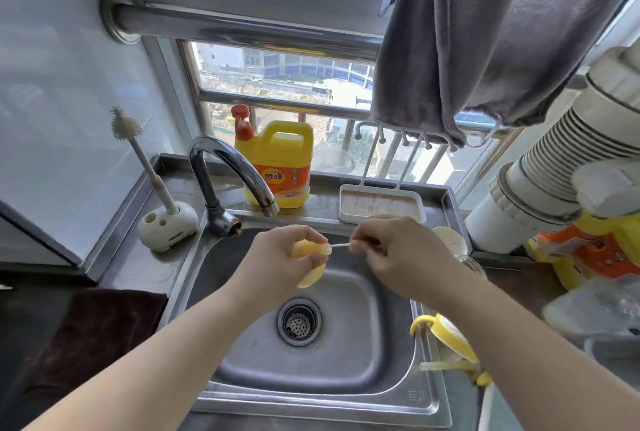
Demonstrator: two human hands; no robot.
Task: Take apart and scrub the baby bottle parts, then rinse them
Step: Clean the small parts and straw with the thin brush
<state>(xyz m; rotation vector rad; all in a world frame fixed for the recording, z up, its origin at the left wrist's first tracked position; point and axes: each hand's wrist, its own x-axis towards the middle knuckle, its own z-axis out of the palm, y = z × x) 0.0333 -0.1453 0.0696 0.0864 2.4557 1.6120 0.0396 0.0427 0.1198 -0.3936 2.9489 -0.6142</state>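
- Both hands held over the steel sink (346,375), above the drain strainer (299,321).
- Left hand (277,257) curled round a soft, pale-yellow, translucent teat (309,262); its wide skirt hangs below the fingers, the narrow tip points right.
- Right hand (391,250) pinches a thin white brush stem (341,246) between thumb and fingers; the stem's far end meets the teat's tip. Whether it goes inside, cannot tell.
- Yellow bottle collar (446,337) lies on the sink's right rim, a pale straw piece (440,366) just beside it.
- Long bottle brush (145,167) stands tilted in a white holder (168,228) left of the tap (228,174).
- Yellow detergent jug (277,167) behind the tap on the ledge.
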